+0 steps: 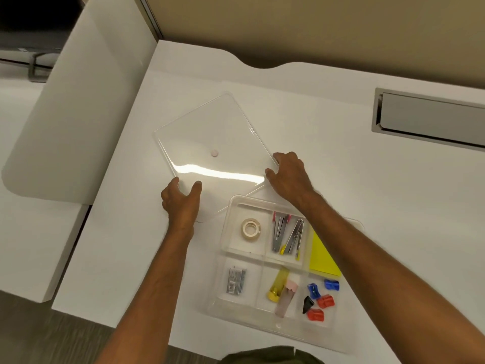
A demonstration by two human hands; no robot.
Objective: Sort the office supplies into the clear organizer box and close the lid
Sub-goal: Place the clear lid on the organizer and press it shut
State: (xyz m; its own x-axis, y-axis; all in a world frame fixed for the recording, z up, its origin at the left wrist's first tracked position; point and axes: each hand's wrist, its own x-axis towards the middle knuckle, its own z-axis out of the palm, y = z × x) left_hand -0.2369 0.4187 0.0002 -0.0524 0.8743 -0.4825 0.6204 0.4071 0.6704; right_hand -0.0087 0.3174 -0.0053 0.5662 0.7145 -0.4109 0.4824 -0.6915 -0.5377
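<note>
Lid in both hands: that is the step, the closing one, since the supplies look sorted already. From the head view, the only one, the clear lid sits turned like a diamond on the white worktop, at about eleven o'clock from the box. The left hand pinches its near corner, thumb and fingers narrow on the edge. The right hand clasps the corner at three o'clock of the lid, fingers curled over the rim. Whether the lid is lifted clear or resting flat cannot be told.

The box lies toward five o'clock of the lid, its far corner just beside or under the lid's near edge. Inside: tape, clips, a yellow pad, a staple pack, sharpeners and a yellow and a pink item in the middle near compartment.

Next, by my judgement, the lid must be raised, swung square to the box, brought toward five o'clock and pressed down evenly on all corners.

Hard to read: the lid and box walls are nearly invisible against the white, with glare across the lid. The right forearm covers part of the box's far right side, and that rim is faint.
</note>
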